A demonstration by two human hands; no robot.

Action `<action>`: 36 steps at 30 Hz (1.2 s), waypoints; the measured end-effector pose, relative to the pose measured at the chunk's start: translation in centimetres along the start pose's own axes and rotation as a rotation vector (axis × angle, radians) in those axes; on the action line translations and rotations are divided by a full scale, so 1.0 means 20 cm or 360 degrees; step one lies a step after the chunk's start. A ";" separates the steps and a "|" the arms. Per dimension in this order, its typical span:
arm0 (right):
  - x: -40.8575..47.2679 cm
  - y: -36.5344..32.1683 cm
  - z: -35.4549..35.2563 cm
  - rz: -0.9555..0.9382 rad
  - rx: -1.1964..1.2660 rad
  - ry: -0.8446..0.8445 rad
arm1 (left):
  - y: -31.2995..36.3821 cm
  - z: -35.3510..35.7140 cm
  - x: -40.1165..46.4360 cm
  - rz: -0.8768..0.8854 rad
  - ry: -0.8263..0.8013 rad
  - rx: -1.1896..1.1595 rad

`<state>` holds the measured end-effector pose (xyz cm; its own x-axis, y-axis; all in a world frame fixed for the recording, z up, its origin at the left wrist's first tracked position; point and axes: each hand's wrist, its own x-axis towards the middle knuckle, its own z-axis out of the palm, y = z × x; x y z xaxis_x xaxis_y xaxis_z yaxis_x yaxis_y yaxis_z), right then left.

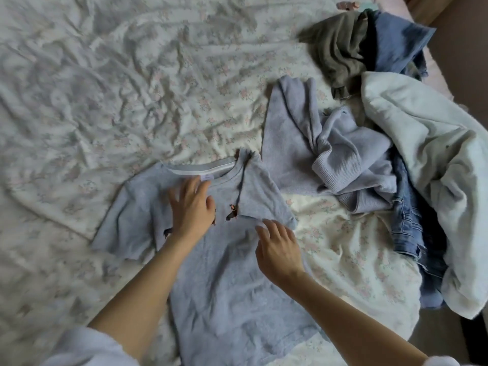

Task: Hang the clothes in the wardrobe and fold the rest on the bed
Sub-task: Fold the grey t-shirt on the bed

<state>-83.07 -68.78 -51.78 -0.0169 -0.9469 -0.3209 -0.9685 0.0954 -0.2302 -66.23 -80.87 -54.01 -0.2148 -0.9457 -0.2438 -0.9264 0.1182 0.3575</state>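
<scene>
At lower centre, the grey T-shirt (227, 281) lay flat on the bed (92, 101), one sleeve folded in, under the spread left hand (191, 207) and right hand (280, 249); the heap of clothes (369, 159) at right remained unfolded.

Soft dim daylight, gentle shadows in sheet (105, 88) wrinkles, slight motion blur, wide-angle edge bending

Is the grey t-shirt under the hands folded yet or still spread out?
Partly folded: the grey t-shirt lies flat on the bed, right sleeve turned inward over the chest, left sleeve still spread.
</scene>
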 end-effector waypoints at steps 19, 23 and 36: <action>0.10 -0.67 0.30 -0.0710 -0.0142 -0.0625 | -0.81 -0.30 -0.32 -0.1364 0.0426 -0.1080; 0.11 -0.67 0.26 -0.0720 0.0013 -0.0747 | -0.82 -0.36 -0.33 -0.1270 0.0635 -0.1060; 0.38 -0.59 0.04 0.0936 0.2460 -0.0555 | -0.39 -0.27 -0.43 -0.0284 -0.0300 -0.1391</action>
<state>-71.47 -76.85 -52.25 -0.0044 -0.5886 -0.8084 0.2845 0.7743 -0.5653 -55.59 -75.30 -49.85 -0.2089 -0.8537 -0.4770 -0.4029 -0.3693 0.8375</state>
